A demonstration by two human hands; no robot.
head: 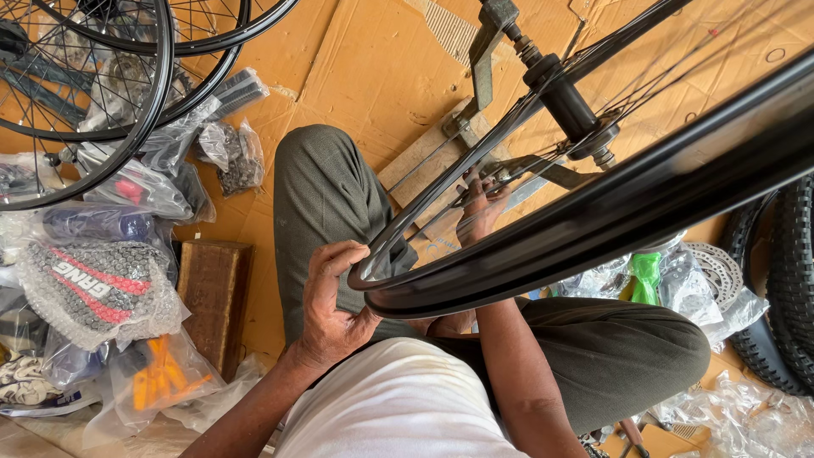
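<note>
While our left hand [332, 301] clamps the black rim [543, 254], our right hand [480, 208] pinches a spoke [509, 182] beyond it, toward the hub [570, 110].

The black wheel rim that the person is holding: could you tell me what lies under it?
Under the black rim show the person's olive-trousered knees and brown cardboard. The right hand reaches among the spokes; the rim hides its forearm.
</note>
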